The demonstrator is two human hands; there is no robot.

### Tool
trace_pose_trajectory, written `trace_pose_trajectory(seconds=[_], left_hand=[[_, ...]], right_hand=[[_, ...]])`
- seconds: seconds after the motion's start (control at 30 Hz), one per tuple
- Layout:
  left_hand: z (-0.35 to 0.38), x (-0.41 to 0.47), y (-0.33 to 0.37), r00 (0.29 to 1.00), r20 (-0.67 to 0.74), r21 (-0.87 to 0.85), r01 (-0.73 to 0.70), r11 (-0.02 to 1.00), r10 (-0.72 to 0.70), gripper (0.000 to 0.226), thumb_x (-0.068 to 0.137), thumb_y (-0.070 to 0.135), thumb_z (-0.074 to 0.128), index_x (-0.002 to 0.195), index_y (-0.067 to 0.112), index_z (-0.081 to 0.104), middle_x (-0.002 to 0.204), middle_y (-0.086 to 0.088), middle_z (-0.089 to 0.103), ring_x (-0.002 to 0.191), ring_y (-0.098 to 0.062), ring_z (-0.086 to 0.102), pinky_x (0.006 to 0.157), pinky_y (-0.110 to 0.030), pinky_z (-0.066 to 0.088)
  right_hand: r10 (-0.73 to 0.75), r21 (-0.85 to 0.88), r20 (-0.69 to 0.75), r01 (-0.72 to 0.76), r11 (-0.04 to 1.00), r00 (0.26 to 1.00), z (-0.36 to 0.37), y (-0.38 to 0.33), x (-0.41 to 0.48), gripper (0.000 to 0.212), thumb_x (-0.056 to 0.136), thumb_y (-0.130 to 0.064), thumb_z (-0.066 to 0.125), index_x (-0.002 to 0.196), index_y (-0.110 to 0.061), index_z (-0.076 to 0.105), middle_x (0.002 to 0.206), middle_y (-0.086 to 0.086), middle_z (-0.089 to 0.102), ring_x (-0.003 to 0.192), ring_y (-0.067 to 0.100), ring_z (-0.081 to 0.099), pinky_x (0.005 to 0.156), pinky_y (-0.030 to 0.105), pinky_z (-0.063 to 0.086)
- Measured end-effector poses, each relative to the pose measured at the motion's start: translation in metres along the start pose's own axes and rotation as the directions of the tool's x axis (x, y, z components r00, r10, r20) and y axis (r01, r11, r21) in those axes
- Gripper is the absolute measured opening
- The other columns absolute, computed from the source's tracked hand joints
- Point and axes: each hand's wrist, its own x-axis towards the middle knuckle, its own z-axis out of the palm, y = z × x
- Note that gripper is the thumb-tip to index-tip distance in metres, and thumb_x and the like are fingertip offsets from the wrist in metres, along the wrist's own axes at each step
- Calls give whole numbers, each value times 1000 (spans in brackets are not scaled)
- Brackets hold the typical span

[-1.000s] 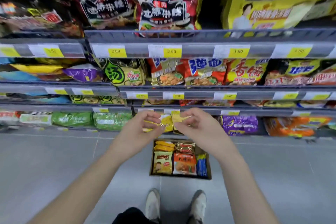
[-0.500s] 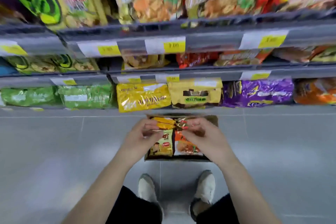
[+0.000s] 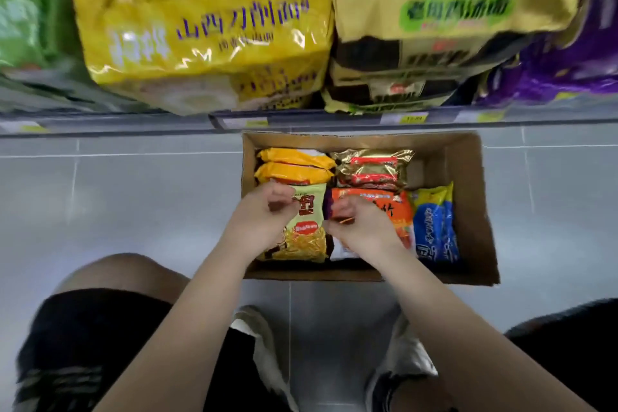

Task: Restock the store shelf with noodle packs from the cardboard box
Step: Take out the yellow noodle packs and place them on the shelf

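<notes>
Two curled hands hover in the box [image 3: 473, 211]: left hand [image 3: 264, 217] over the green pack [image 3: 309, 244], right hand [image 3: 361, 231] over the orange pack [image 3: 391, 211]; grip unclear. Both packs lie lengthwise toward the shelf [image 3: 133, 125].

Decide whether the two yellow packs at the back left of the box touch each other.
Touching. The head view shows the far yellow pack pressed against the near yellow pack along their long edges, with no gap.
</notes>
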Motion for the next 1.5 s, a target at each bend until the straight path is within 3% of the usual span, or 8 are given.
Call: trace_pose_trajectory(seconds=[0.07, 0.23, 0.47, 0.63, 0.77, 1.0, 1.27, 1.5], left_hand=[[11, 11, -17, 999, -5, -34, 36, 999, -36, 27, 94, 27, 70, 120, 25, 66, 116, 11, 68, 95, -10, 69, 70, -22, 60], [13, 30, -33, 998, -67, -4, 1, 1000, -1, 25, 92, 24, 72, 116, 26, 67, 112, 13, 68, 105, -5, 62, 88, -26, 52], [3, 29, -45, 999, -32, -48, -32, 998, 31, 27, 95, 17, 68, 120, 24, 65, 114, 11, 68, 109, -3, 61, 82, -18, 50], [-4, 30, -50, 999, -24, -104, -39, 994, 37, 25, 97, 9, 63, 116, 24, 66, 112, 9, 71, 109, -4, 65, 98, -34, 56], [-3, 32, -51, 999, -35, -106, -43, 993, 40, 23, 99, 10, 59, 119, 22, 65, 112, 8, 71, 109, -4, 64, 99, -34, 55], [5, 36, -53, 995, -87, -12, -51, 999, 49, 25, 100, 13, 59, 122, 22, 63, 117, 8, 68, 113, -7, 61, 71, -9, 43], [10, 39, -52, 985, -169, 47, -15, 999, 23, 22, 101, 22, 59, 122, 22, 64, 120, 8, 66, 110, -7, 58, 77, -14, 43], [21, 44, -51, 974, -215, 191, 112, 975, -70, 33, 100, 25, 60, 131, 15, 58, 132, -2, 64, 119, -20, 59, 86, -28, 45]], right_hand=[[18, 3, -1, -18, 1000, 1000, 10, 16, 19, 39, 87, -33, 76, 122, -20, 64, 117, -11, 66, 101, 3, 57, 65, 9, 36], [28, -2, 1, -28, 1000, 1000, 22, 37, 38, 41, 87, -31, 77, 123, -19, 62, 115, -9, 66, 99, 5, 57, 65, 6, 34], [58, -56, 39, -56, 997, 998, 40, 30, 48, 50, 85, -38, 77, 128, -19, 59, 120, -6, 65, 109, 13, 61, 82, 25, 46], [147, -145, 61, -137, 980, 987, 56, 23, 59, 46, 77, -47, 80, 106, -17, 62, 91, -7, 67, 84, 13, 64, 57, 26, 46], [172, -120, 55, -164, 979, 984, 66, 21, 63, 57, 72, -51, 82, 113, -21, 58, 95, -10, 66, 87, 12, 63, 62, 28, 50], [114, -32, 37, -113, 993, 993, 68, 16, 55, 33, 82, -38, 81, 97, -31, 52, 88, -16, 61, 73, 1, 53, 53, 17, 37], [65, 68, 145, -76, 995, 987, 63, 20, 53, 49, 81, -38, 81, 124, -25, 60, 119, -10, 69, 111, 14, 65, 93, 35, 54], [63, 70, 161, -75, 995, 985, -19, 32, 45, 53, 93, -33, 72, 140, -23, 51, 130, -11, 60, 107, 11, 56, 92, 29, 44]])
